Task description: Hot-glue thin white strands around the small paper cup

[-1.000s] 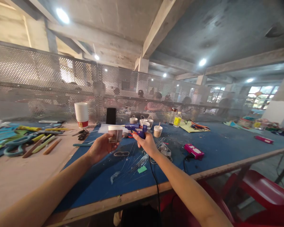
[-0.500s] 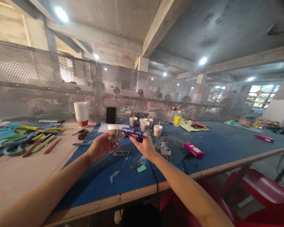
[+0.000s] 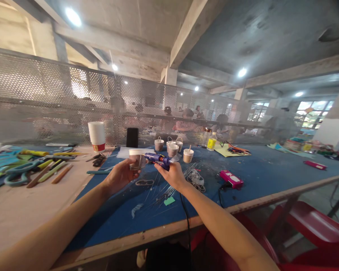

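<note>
My left hand grips a small paper cup with a white rim and a grey-brown wrapped side, held above the blue table top. Closed around a dark blue hot glue gun is my right hand. The glue gun's nozzle points left and reaches the upper side of the cup; whether it touches I cannot tell. A black cord runs from below my right hand over the table's front edge. Beyond the hands stand several small wrapped cups, some with loop handles.
Glue strands and a coil of cord lie right of my hands, near a green scrap. A pink device sits further right. Scissors and sticks lie left, with stacked paper cups behind. A perforated screen borders the back.
Both hands, the cup and the glue gun stay almost in place, with only a very slight shift. Nothing has been taken up or let go.
</note>
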Action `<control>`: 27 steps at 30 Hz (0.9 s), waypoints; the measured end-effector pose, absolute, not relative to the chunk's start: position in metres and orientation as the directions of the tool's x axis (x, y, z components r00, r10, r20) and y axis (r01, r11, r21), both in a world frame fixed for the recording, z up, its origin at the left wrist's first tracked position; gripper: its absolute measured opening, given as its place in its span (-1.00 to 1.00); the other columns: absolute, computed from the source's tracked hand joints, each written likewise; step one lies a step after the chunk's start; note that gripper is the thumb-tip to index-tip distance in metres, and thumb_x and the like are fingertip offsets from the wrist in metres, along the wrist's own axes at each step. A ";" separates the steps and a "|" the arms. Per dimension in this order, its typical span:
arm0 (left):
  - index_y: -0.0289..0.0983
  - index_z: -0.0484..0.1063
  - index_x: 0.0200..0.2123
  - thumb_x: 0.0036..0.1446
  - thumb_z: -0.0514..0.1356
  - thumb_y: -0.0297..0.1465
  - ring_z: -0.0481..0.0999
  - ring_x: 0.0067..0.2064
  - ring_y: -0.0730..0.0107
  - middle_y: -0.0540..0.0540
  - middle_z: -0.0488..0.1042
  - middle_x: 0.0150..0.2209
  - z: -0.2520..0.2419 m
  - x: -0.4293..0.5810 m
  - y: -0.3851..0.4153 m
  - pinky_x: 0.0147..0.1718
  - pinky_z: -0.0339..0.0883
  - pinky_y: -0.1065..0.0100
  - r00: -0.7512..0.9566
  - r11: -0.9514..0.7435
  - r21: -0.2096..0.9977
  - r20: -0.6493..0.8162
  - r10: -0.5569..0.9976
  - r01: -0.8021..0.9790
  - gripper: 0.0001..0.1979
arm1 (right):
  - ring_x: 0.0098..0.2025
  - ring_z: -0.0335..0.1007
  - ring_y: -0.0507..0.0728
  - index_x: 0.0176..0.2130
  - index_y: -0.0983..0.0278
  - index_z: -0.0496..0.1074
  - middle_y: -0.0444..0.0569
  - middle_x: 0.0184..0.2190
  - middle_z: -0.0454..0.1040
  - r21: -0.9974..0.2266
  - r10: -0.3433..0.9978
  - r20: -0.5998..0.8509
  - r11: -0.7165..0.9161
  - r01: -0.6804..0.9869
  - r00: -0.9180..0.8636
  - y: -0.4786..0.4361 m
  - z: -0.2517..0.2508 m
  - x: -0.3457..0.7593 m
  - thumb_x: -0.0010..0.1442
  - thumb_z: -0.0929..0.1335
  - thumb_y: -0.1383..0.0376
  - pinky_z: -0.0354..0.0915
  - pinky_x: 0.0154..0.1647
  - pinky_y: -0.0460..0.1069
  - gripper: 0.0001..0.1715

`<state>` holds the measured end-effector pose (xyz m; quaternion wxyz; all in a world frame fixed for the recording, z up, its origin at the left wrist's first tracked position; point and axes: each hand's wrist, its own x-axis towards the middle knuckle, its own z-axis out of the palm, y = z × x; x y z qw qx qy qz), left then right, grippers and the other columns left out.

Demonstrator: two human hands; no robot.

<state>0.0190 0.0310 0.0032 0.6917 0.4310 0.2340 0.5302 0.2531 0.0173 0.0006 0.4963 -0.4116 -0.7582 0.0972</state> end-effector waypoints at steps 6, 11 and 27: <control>-0.37 0.55 -0.09 0.19 0.23 -0.50 0.55 -0.44 0.42 -0.16 0.60 -0.30 0.001 0.021 0.031 -0.46 0.47 0.45 0.307 0.046 0.881 0.115 0.945 -0.472 -0.78 | -0.21 0.59 0.24 -0.13 0.18 0.62 0.02 -0.27 0.66 -0.494 0.684 0.709 0.656 0.571 -0.172 0.019 -0.001 0.253 0.28 0.36 -0.01 0.37 -0.16 0.01 -0.60; -0.35 0.55 -0.16 0.04 0.38 -0.55 0.48 -0.46 0.54 -0.08 0.56 -0.33 -0.004 0.024 0.035 -0.52 0.41 0.56 0.234 -0.010 0.921 0.109 0.966 -0.390 -0.75 | -0.26 0.61 0.20 -0.14 0.19 0.62 0.00 -0.31 0.66 -0.434 0.656 0.734 0.650 0.624 -0.173 0.019 -0.002 0.253 0.29 0.35 -0.02 0.37 -0.24 -0.03 -0.59; -0.37 0.54 -0.24 0.10 0.19 -0.59 0.48 -0.51 0.47 -0.07 0.51 -0.43 0.003 0.025 0.030 -0.54 0.43 0.48 0.227 0.044 0.898 0.064 0.972 -0.439 -0.84 | -0.29 0.61 0.19 -0.09 0.23 0.59 0.01 -0.33 0.66 -0.379 0.623 0.762 0.649 0.659 -0.175 0.019 -0.002 0.254 0.28 0.36 -0.02 0.37 -0.27 -0.04 -0.57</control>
